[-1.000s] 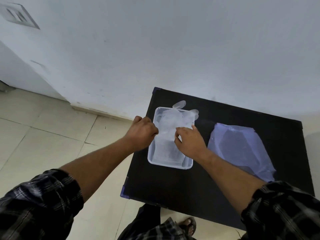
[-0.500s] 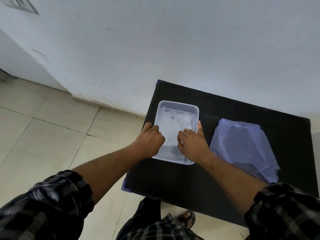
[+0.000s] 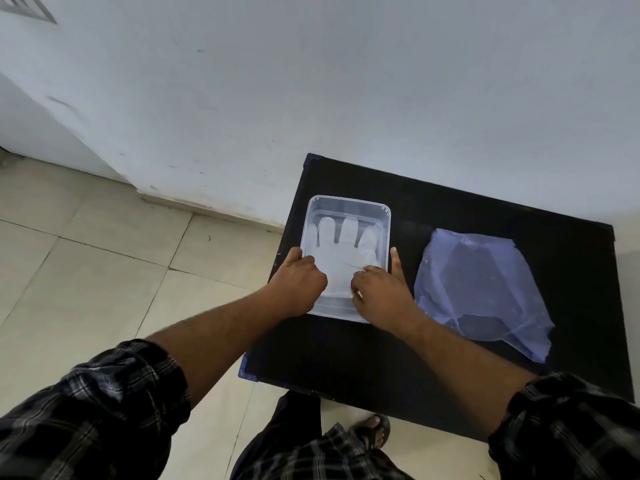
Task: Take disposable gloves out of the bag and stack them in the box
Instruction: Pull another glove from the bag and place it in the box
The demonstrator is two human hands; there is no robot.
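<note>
A clear plastic box [image 3: 347,202] stands on the left part of a black table [image 3: 450,209]. A translucent white disposable glove [image 3: 341,258] lies flat inside it, fingers pointing toward the wall. My left hand [image 3: 298,285] is curled over the box's near left side, pinching the glove's cuff edge. My right hand [image 3: 380,293] is curled on the cuff's right side, with one finger stretched along the outside of the box wall. A bluish translucent bag [image 3: 481,285] lies flat on the table to the right of the box, untouched.
The table stands against a white wall [image 3: 346,81]. To its left is a beige tiled floor [image 3: 104,265]. The table's left edge lies just beside the box. My foot in a sandal [image 3: 372,429] shows below the near table edge.
The glove was held above the box with its fingers past the far rim. Now it lies flat inside, and both hands have drawn back to its cuff end.
</note>
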